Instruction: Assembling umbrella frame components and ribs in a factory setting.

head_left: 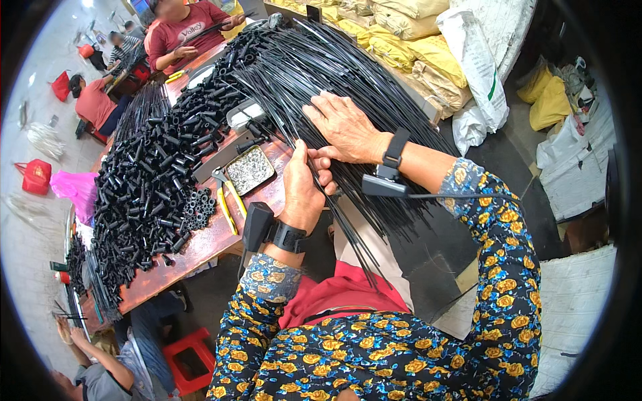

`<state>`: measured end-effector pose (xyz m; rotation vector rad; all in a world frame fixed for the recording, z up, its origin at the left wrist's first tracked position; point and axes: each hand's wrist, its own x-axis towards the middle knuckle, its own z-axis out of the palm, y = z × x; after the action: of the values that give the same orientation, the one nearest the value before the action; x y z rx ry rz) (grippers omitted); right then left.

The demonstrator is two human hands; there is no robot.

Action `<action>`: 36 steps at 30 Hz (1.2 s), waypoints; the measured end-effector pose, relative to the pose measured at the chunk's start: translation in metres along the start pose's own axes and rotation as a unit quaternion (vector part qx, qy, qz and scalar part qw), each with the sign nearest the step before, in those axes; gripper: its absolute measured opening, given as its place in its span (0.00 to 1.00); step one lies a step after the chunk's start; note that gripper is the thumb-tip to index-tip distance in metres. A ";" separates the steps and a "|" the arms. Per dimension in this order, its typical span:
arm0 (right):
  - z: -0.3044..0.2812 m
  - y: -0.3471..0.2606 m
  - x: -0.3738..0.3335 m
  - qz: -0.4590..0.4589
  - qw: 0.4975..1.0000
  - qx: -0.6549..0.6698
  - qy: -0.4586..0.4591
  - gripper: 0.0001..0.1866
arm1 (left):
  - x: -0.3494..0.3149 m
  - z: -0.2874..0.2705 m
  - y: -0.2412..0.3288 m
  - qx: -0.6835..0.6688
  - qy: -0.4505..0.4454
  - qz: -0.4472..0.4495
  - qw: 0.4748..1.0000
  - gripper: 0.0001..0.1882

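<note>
At the near table [200, 244] edge: thin black rods [350, 234] in hand

Several rods, overhanging this edge, are pinched in the left hand [304, 194]. The right hand [348, 130] is laid over adjoining rods; its grip cannot be determined. Light, springy, probably slick stock should be expected; it is best grasped mid-length.

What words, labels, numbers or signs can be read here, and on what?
Red shirt, on a co-worker: pale chest lettering, legible but not copied here.
White sack: faint printing, too blurred to read.
Red bag: mark too small to read.
</note>
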<state>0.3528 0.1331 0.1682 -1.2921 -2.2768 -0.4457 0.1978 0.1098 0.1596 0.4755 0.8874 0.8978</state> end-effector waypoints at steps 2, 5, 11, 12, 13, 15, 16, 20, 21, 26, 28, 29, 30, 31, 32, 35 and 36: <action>0.009 0.000 0.009 -0.001 1.000 -0.020 0.004 0.40 | -0.006 0.006 0.003 0.001 -0.002 0.023 1.000 0.18; 0.031 -0.005 0.031 -0.014 0.996 -0.066 0.050 0.45 | -0.006 -0.002 0.008 -0.002 -0.023 0.035 0.999 0.17; 0.039 0.003 0.060 0.098 0.994 -0.057 0.000 0.50 | -0.013 0.007 0.021 0.020 0.000 0.053 0.998 0.14; 0.040 0.006 0.064 0.093 0.993 -0.073 0.004 0.53 | -0.015 0.005 0.024 -0.006 -0.027 0.049 0.998 0.13; 0.041 0.010 0.066 0.092 0.993 -0.073 0.008 0.53 | -0.015 0.004 0.028 -0.031 -0.053 0.044 0.997 0.12; 0.042 0.018 0.065 0.107 0.993 -0.045 0.001 0.51 | -0.018 0.001 0.044 -0.066 -0.128 0.012 0.990 0.11; 0.050 0.022 0.064 0.108 0.993 -0.052 0.021 0.48 | -0.023 0.002 0.051 -0.071 -0.147 0.012 0.986 0.11; 0.049 0.030 0.071 0.103 0.994 -0.045 0.009 0.42 | -0.040 0.000 0.089 -0.098 -0.199 0.035 0.975 0.09; 0.051 0.036 0.069 0.097 0.993 -0.058 0.028 0.42 | -0.038 -0.002 0.098 -0.114 -0.221 0.027 0.968 0.09; 0.046 0.033 0.068 0.010 0.995 -0.077 0.066 0.34 | -0.040 -0.001 0.130 -0.166 -0.239 0.020 0.957 0.11; 0.048 0.035 0.064 -0.060 0.990 -0.089 0.092 0.28 | -0.040 0.003 0.130 -0.167 -0.232 0.013 0.958 0.11; 0.052 0.038 0.063 -0.102 0.984 -0.088 0.116 0.24 | -0.039 0.005 0.130 -0.168 -0.223 0.009 0.960 0.11; 0.052 0.036 0.061 -0.136 0.980 -0.087 0.119 0.20 | -0.039 0.002 0.129 -0.167 -0.229 0.008 0.959 0.12; 0.052 0.034 0.060 -0.135 0.980 -0.086 0.119 0.20 | -0.039 0.000 0.129 -0.166 -0.228 0.008 0.959 0.12; 0.053 0.033 0.060 -0.176 0.977 -0.078 0.096 0.19 | -0.038 -0.001 0.129 -0.167 -0.239 0.002 0.956 0.12; 0.047 0.029 0.064 -0.242 0.964 -0.068 0.083 0.18 | -0.038 -0.004 0.134 -0.167 -0.256 -0.003 0.952 0.11; 0.045 0.028 0.065 -0.243 0.968 -0.055 0.027 0.17 | -0.037 -0.004 0.136 -0.165 -0.266 -0.011 0.950 0.11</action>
<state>0.3375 0.2156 0.1682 -0.7409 -2.5437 -0.7730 0.1190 0.1551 0.2672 0.3867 0.2409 0.8214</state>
